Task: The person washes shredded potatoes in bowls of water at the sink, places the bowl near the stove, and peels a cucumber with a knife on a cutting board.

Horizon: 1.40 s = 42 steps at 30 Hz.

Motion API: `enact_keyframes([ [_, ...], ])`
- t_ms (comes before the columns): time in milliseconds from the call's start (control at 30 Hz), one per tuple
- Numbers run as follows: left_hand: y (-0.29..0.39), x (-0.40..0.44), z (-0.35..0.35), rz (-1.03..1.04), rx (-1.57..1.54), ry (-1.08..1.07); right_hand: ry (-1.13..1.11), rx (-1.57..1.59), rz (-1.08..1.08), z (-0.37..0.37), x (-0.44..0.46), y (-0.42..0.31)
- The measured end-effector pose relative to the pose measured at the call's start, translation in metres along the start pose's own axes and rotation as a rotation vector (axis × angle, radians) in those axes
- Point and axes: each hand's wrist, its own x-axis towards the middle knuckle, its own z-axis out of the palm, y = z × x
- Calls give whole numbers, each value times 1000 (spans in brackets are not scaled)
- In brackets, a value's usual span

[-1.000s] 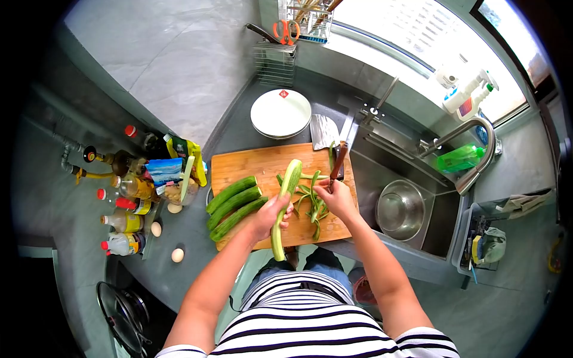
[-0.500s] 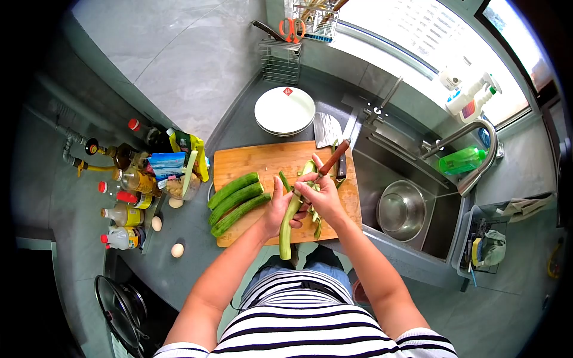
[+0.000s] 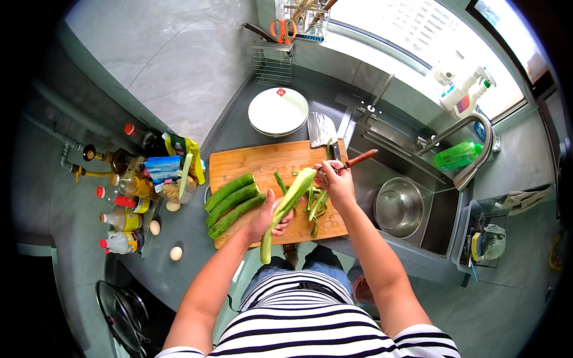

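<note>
My left hand (image 3: pixel 271 218) is wrapped round a long, pale green gourd (image 3: pixel 290 203), luffa-like and mostly peeled. Its thick end points up and to the right over the board, the thin end towards my body. Just right of the thick end, my right hand (image 3: pixel 337 182) is closed on a peeler with a reddish-brown handle (image 3: pixel 362 158); my fingers hide most of its metal head. Under both hands lies a wooden cutting board (image 3: pixel 245 158) with green peelings (image 3: pixel 317 206) scattered on it. Three unpeeled dark green gourds (image 3: pixel 231 204) rest side by side at the board's left.
White plates (image 3: pixel 278 111) and a cleaver (image 3: pixel 322 128) lie behind the board. A metal pot (image 3: pixel 399 207) stands in the sink (image 3: pixel 439 224) to the right. Several bottles (image 3: pixel 122 219) and loose eggs (image 3: pixel 176 253) are on the left. A knife rack (image 3: pixel 273 62) stands at the back.
My right hand has moved right, away from the gourd, and the peeler has swung to point right. The gourd's thick end now shows fully and tilts further right. My left hand still grips it.
</note>
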Motion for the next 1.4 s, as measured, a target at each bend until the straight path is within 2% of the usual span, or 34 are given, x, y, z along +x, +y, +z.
enact_keyframes([
  [200,-12,12,-9,-8,95,137,-25,-150,-7,14,-18,5],
  [300,-27,23,-13,20,395,336,0,-122,-32,27,-24,4],
  [333,-25,22,-12,49,418,322,-2,-78,-19,26,-23,4],
  [400,-22,20,-10,36,350,327,-6,9,9,24,-20,5],
  [500,-20,18,-14,31,220,299,-30,-27,5,14,-17,7],
  [600,-23,18,-24,51,44,232,-25,-388,-183,-13,-2,24],
  [700,-24,18,-31,60,-76,185,59,-689,-223,-25,-6,19],
  [733,-22,17,-30,60,-103,174,64,-744,-125,-16,-14,6],
  [833,-14,15,-18,67,-30,197,15,-386,-486,12,-16,8],
  [967,-7,16,-7,36,71,153,-229,-276,-296,45,-28,-2],
  [1000,-6,16,-6,13,49,124,-201,-311,-289,49,-27,1],
  [1100,-4,12,-9,9,50,87,-171,-136,-241,43,-9,1],
  [1133,-3,12,-10,17,62,80,-90,-134,-44,40,-7,-6],
  [1167,-2,10,-11,8,54,64,-105,38,-37,36,-5,-4],
  [1233,1,6,-12,-9,39,32,-45,184,107,32,-2,-5],
  [1400,2,7,-21,-17,44,5,-87,364,230,20,9,11],
])
